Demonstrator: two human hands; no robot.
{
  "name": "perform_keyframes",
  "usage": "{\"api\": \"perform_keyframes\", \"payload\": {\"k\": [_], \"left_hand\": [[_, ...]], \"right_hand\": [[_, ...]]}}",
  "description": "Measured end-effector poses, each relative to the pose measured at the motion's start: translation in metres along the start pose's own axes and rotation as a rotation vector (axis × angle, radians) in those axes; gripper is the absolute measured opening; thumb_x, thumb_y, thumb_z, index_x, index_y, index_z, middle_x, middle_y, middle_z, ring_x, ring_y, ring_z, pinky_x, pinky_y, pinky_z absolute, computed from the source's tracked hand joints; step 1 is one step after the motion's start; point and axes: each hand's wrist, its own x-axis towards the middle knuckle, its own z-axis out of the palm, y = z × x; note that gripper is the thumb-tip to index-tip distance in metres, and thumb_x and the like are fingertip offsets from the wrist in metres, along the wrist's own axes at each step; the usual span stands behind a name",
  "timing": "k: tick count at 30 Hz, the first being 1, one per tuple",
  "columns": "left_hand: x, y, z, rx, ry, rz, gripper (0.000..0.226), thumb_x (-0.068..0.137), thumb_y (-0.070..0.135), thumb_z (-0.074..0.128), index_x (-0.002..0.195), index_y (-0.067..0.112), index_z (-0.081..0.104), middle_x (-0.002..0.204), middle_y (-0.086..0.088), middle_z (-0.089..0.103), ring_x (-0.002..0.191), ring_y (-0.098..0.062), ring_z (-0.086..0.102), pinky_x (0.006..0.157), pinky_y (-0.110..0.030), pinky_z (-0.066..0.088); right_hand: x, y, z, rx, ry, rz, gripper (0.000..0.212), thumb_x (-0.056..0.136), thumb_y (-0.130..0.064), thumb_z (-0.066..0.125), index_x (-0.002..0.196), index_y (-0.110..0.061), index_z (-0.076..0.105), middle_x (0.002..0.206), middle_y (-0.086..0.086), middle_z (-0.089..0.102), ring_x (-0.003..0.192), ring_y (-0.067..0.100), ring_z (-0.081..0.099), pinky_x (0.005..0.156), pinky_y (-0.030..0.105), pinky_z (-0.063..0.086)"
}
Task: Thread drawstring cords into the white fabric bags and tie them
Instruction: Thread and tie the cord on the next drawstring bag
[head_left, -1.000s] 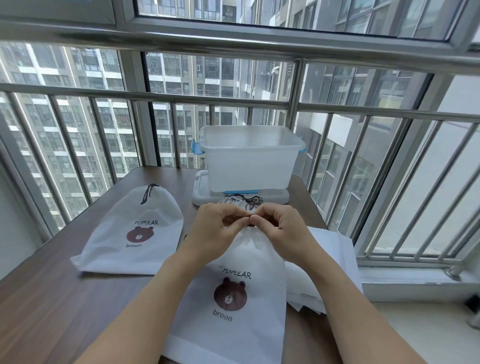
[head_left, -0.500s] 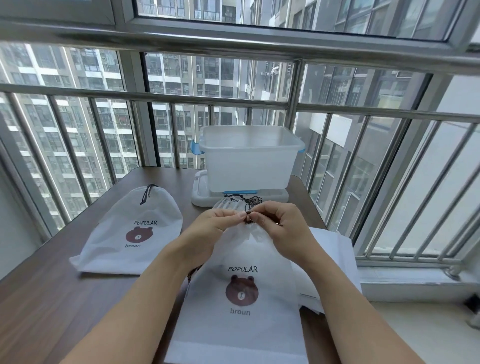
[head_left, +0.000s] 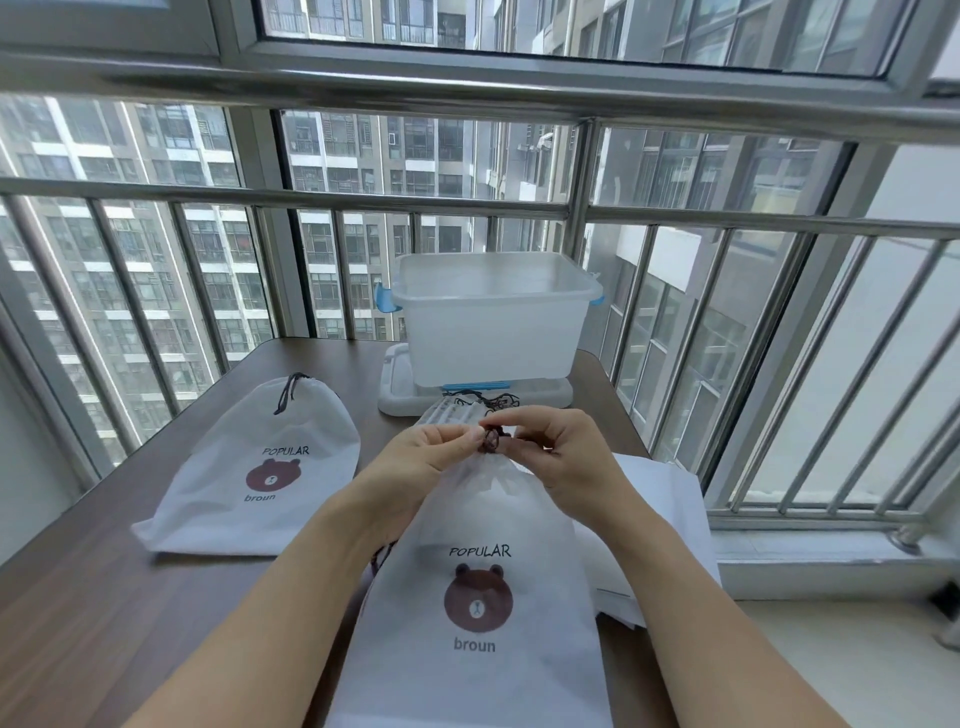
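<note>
From the head view, one tied bag (head_left: 249, 467) lies done on the bench (head_left: 78, 623) at the left, while both the left hand (head_left: 415, 462) and right hand (head_left: 561, 457) pinch the dark cord (head_left: 491, 439) at the gathered neck of the bag in front (head_left: 478, 597), knotting it. More flat bags (head_left: 670, 499) wait at the right. Since half a second ago, the fingers have opened a small loop in the cord.

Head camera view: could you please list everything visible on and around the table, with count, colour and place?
Table: one, dark brown wood, by the railing.
Finished bag: one, white with bear print, left, cord tied.
Bag in progress: one, white, centre, gathered top.
Cord: dark, at that bag's neck.
Flat bags: white stack, right.
Bin: one, translucent, blue latches, far edge, on its lid.
Loose cords: dark, before the lid.
Left hand, right hand: each with a grip on the cord.
</note>
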Motion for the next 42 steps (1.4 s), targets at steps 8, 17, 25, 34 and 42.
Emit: {"api": "perform_keyframes", "payload": {"k": [8,17,25,34,42], "left_hand": [[0.005,-0.009,0.011,0.197,0.077,0.177,0.021,0.086,0.017,0.072,0.102,0.004,0.076,0.1,-0.013,0.076,0.09,-0.015,0.068,0.086,-0.026,0.053],[0.002,-0.007,0.016,0.377,0.253,0.461,0.026,0.077,0.007,0.082,0.101,0.008,0.072,0.082,-0.009,0.077,0.079,-0.024,0.074,0.076,-0.027,0.058],[0.005,-0.004,0.012,0.3,0.253,0.47,0.013,0.079,-0.003,0.075,0.092,-0.001,0.077,0.083,-0.017,0.075,0.077,-0.02,0.073,0.076,-0.026,0.059],[0.004,-0.002,0.011,0.348,0.299,0.408,0.009,0.084,-0.005,0.072,0.087,0.003,0.074,0.08,-0.009,0.076,0.077,-0.017,0.074,0.073,-0.021,0.056],[0.005,0.002,-0.001,0.331,0.557,0.414,0.02,0.078,-0.004,0.077,0.084,0.014,0.076,0.076,-0.002,0.076,0.07,-0.013,0.072,0.072,-0.026,0.059]], "right_hand": [[0.002,0.004,0.002,-0.025,0.105,0.001,0.013,0.091,-0.013,0.074,0.079,-0.016,0.075,0.07,0.007,0.071,0.065,0.023,0.062,0.067,0.038,0.052],[0.001,0.0,-0.003,0.062,0.039,0.11,0.017,0.096,-0.018,0.069,0.082,-0.009,0.074,0.066,0.008,0.061,0.064,0.014,0.05,0.062,0.029,0.04],[0.0,0.001,-0.002,0.174,-0.025,0.18,0.024,0.096,-0.029,0.068,0.087,-0.008,0.075,0.073,0.012,0.054,0.065,0.02,0.038,0.058,0.027,0.029],[-0.001,-0.001,-0.001,0.181,-0.045,0.209,0.018,0.098,-0.025,0.067,0.089,-0.011,0.076,0.079,0.016,0.067,0.074,0.015,0.052,0.071,0.028,0.041],[0.0,-0.003,-0.012,0.265,0.124,0.298,0.012,0.098,-0.017,0.065,0.097,-0.008,0.073,0.058,-0.003,0.051,0.053,0.012,0.039,0.05,0.021,0.034]]}}
